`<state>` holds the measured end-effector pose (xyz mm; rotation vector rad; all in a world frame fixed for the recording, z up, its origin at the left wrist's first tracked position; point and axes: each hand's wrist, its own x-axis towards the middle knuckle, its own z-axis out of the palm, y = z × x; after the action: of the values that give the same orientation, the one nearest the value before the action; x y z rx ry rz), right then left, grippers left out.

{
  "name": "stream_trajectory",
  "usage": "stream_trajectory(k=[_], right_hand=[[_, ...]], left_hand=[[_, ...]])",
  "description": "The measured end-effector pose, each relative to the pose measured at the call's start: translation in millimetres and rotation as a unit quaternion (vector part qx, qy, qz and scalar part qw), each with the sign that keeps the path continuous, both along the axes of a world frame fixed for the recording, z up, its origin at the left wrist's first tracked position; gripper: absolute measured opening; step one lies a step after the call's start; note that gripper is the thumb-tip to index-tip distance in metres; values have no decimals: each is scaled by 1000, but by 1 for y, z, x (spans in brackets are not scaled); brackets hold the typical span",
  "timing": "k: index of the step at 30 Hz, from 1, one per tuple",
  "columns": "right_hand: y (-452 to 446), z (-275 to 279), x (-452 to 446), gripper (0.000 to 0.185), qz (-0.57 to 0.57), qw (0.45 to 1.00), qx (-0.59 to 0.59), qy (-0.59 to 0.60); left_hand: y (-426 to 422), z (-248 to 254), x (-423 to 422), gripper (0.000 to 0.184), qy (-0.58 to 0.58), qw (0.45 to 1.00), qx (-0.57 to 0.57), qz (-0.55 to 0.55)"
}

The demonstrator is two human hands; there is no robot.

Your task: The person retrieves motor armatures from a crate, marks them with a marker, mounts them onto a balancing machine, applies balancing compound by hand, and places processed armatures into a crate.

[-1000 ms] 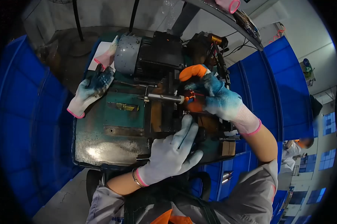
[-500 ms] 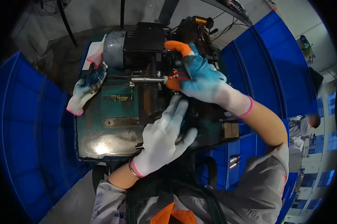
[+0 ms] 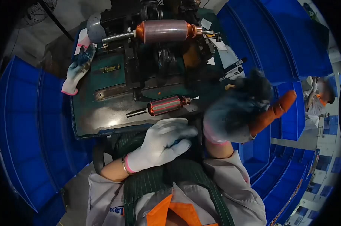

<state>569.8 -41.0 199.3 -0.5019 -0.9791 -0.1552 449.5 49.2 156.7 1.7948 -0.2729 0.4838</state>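
My left hand (image 3: 159,143), in a white glove with a pink cuff, hovers at the bench's front edge, fingers loosely bent, thumb apart, nothing visible in it. To the right my right hand (image 3: 236,107) is raised, blurred, its glove dark and blue; one orange-covered digit sticks out, and I see nothing held. An armature (image 3: 165,106) with copper windings and red slot strips lies on the bench just beyond my left hand. Farther back a second armature (image 3: 166,31) rests across the black machine (image 3: 134,64), its body showing smooth, fine streaks.
A dark-palmed glove (image 3: 78,69) lies on the bench's left side. A black-and-white tool (image 3: 234,71) lies at the right. Blue panels (image 3: 27,128) stand left, more blue bins (image 3: 253,41) right. Another person (image 3: 318,96) is far right.
My right hand has left the armature on the machine and swung right and toward me. My left hand has drawn back, uncovering the armature on the bench. The view has shifted.
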Motion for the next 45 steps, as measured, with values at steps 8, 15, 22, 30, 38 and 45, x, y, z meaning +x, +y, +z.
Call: stream_trajectory(k=[8, 15, 22, 30, 38, 45], right_hand=[[-16, -71, -96, 70, -96, 948, -297, -61], [-15, -65, -70, 57, 155, 949, -273, 15], [-29, -43, -35, 47, 26, 881, -463, 98], [-24, -23, -20, 40, 376, 791, -446, 183], [-24, -47, -38, 36, 105, 888, -433, 115], [-25, -35, -41, 29, 54, 897, -402, 176]], left_hand=[[-47, 6, 24, 78, -172, 891, -342, 242], [30, 9, -23, 40, 286, 933, -218, 12], [10, 6, -15, 46, 154, 884, -433, 82], [33, -2, -3, 37, 258, 853, -435, -129], [18, 17, -6, 46, 297, 864, -406, -19], [15, 21, -3, 53, 84, 972, 161, 151]])
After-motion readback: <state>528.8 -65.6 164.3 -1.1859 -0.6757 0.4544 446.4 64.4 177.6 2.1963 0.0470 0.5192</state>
